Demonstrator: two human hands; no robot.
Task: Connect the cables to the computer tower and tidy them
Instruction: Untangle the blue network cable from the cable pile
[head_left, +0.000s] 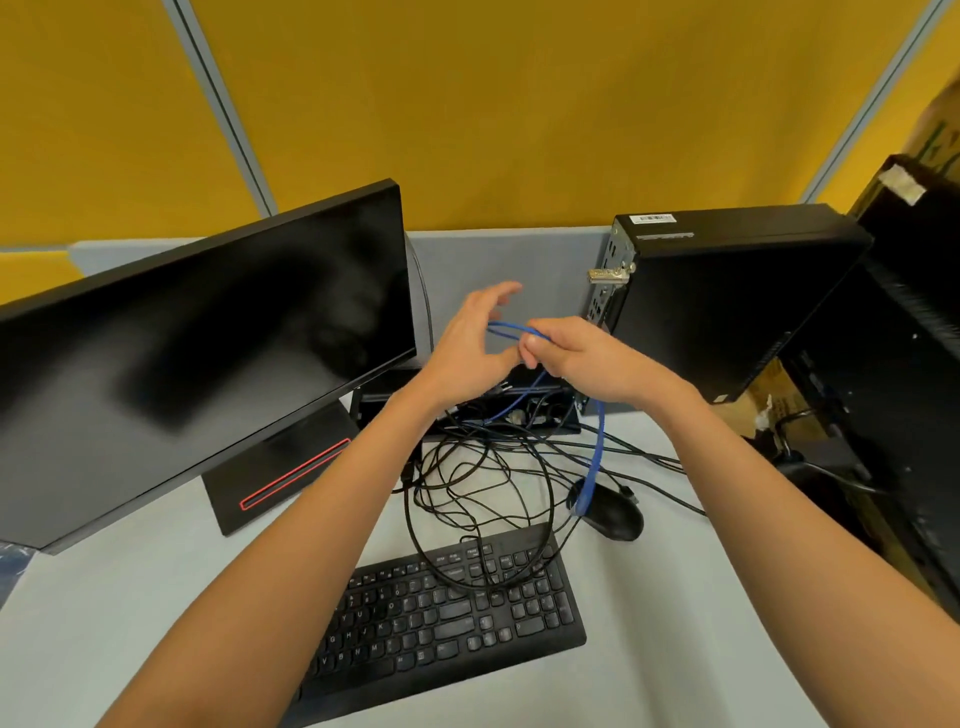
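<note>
Above the tangle of black cables (483, 483) on the table (156, 597), the right hand (582, 358) grips the blue cable (597, 447) while the left hand (472, 343), fingers loosely spread, guides its loop, seemingly to coil it beside the computer tower (727, 301).

A black computer tower (727, 306) stands upright at the worktop's far right edge. A blue cable (597, 447) loops above tangled black cables (478, 483) mid-worktop.

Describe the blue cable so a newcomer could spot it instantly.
Between the monitor and the computer tower, both hands meet above a tangle of cables. The right hand grips the blue cable, which droops toward the mouse. It is the only blue one; the others are black.
</note>
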